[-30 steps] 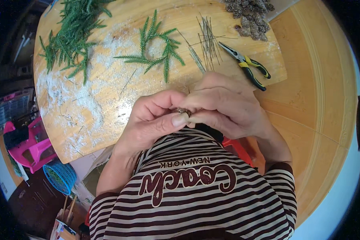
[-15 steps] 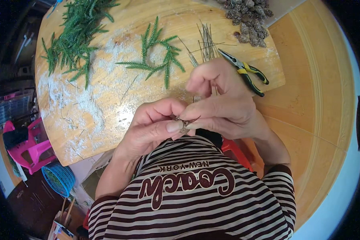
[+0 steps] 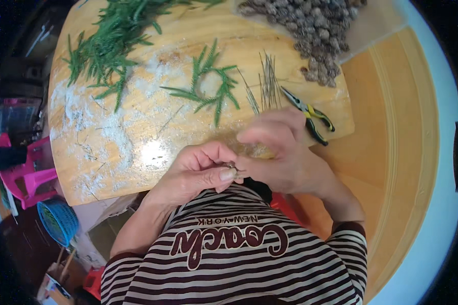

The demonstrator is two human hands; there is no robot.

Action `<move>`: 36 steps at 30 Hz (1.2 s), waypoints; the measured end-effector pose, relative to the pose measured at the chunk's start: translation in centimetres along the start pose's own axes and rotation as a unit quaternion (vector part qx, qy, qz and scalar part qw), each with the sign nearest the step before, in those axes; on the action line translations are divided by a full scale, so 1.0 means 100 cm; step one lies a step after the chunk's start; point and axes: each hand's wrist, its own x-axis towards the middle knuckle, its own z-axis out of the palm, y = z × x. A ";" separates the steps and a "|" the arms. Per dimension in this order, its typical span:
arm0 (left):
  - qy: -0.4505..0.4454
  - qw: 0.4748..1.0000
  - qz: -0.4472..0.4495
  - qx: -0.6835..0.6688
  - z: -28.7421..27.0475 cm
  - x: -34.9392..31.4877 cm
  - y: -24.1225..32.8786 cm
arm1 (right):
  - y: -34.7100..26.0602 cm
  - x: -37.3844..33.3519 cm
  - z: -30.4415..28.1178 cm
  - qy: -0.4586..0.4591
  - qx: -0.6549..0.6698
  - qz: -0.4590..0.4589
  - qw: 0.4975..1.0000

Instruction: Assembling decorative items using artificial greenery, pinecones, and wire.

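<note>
Pinched between the thumb and fingers of my left hand (image 3: 198, 170) is a small brown pine cone (image 3: 232, 165), mostly covered by the fingertips. A short piece of thin wire seems to stick out of it on the right. My right hand (image 3: 282, 152) is close against it on that side, smeared by motion, so its grip does not show clearly. Beyond my hands, a ring of green artificial pine sprigs (image 3: 196, 95) lies on the wooden table (image 3: 147, 188). Several thin dark wires (image 3: 269, 81) lie to its right.
Pliers with yellow and black handles (image 3: 310, 113) rest at the table's right side. A heap of pine cones (image 3: 315, 30) lies at the far right, a pile of green sprigs (image 3: 112, 46) at the far left. White flakes (image 3: 117, 137) are scattered on the left. A blue basket (image 3: 58, 221) stands below.
My right hand has shifted slightly and its fingers are now blurred beside the pine cone. My left hand keeps its pinch. The whole view has tilted, showing more of the pine cone heap.
</note>
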 end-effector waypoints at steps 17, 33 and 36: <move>-0.004 0.978 0.101 0.180 0.016 -0.025 -0.017 | -0.032 0.003 -0.014 -0.037 -0.089 -0.134 0.986; -0.004 0.964 0.037 0.264 0.041 -0.002 0.009 | -0.013 -0.020 -0.016 -0.008 0.026 -0.030 0.999; -0.028 0.965 -0.011 0.259 0.028 0.006 0.010 | -0.007 -0.024 -0.015 -0.007 0.027 -0.029 0.999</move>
